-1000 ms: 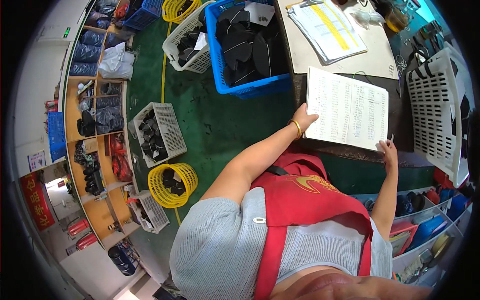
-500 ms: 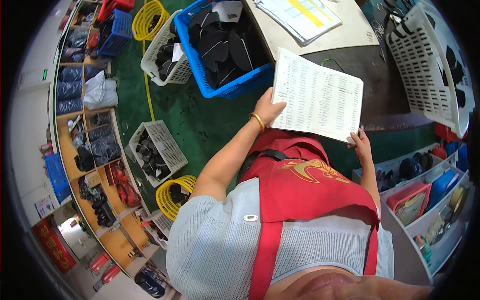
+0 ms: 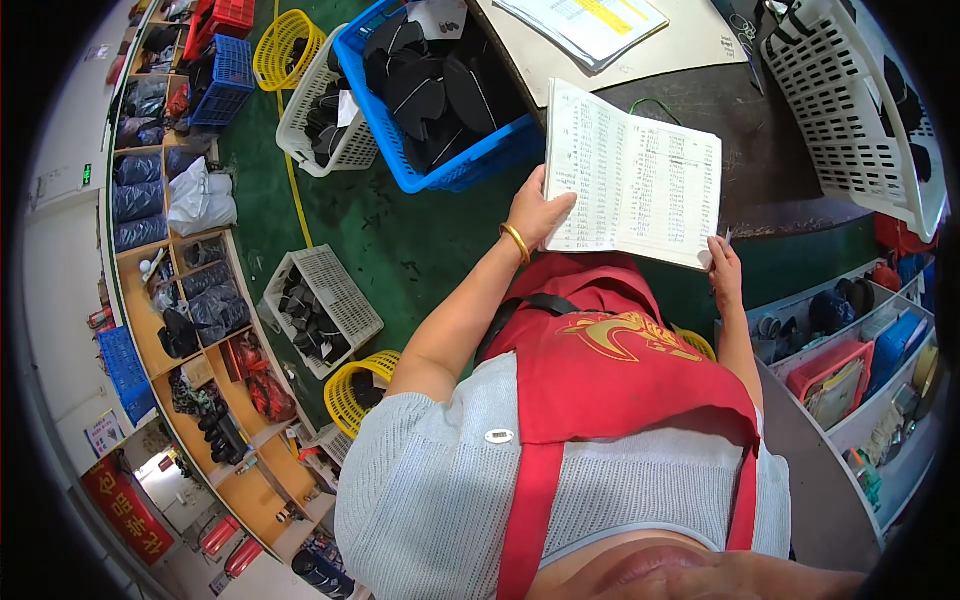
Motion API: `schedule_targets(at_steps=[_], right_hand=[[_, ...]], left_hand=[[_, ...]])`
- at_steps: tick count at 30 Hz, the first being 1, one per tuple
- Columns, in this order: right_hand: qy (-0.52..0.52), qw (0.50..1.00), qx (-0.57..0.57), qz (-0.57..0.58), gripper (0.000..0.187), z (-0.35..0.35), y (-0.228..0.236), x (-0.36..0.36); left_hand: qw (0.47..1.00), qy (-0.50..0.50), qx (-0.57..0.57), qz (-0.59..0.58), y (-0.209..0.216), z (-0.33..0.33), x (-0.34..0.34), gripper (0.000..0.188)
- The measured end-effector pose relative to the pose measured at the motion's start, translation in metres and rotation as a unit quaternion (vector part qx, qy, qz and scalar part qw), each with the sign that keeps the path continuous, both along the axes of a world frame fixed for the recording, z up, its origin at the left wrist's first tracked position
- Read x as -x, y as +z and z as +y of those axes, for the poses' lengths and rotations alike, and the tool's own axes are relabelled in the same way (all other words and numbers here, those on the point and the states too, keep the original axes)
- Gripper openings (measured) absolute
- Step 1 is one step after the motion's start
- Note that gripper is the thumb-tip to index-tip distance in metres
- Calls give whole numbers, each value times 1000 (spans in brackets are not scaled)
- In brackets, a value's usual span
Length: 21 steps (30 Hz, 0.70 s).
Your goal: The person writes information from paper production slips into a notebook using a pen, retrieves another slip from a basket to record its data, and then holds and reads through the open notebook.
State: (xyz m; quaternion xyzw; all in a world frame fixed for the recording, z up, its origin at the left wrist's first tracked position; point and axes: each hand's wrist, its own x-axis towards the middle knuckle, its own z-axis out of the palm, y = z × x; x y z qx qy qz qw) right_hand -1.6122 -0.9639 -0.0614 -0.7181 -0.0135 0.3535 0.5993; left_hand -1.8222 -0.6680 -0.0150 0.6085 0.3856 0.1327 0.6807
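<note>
An open notebook [image 3: 640, 180] with handwritten columns on both pages lies spread in front of my red apron. My left hand [image 3: 540, 212], a gold bangle on its wrist, grips the left edge with the thumb on the page. At the lower right corner, my right hand [image 3: 725, 272] is closed on the notebook, fingers bent against its edge. A thin pen-like tip [image 3: 728, 238] sticks up by those fingers; the rest of it is hidden. Just beyond the notebook is a dark-topped table [image 3: 760, 175].
Papers with a yellow band [image 3: 590, 30] rest on the table. A blue crate [image 3: 420, 180] of black pieces stands to its left, near white baskets [image 3: 335, 290] and yellow baskets [image 3: 265, 65]. At right are a tall white basket [image 3: 840, 130] and a divided grey shelf [image 3: 815, 440].
The notebook has tilted and opened wider, its left page now showing more fully. My right hand has shifted slightly up along its corner. The surroundings have shifted a little with my head.
</note>
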Motion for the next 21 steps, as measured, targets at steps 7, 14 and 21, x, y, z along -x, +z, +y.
schedule_targets(at_steps=[7, 14, 21], right_hand=[[43, 996, 71, 30, 26, 7, 17, -9], [-4, 1000, -21, 10, 37, 17, 8, -5], [58, 998, 5, -32, 39, 26, 5, -5]], left_hand=[[998, -2, 52, -30, 8, -3, -5, 42], [996, -54, 70, -4, 24, -6, -18, 38], [986, -137, 80, -57, 17, -26, -40, 38]])
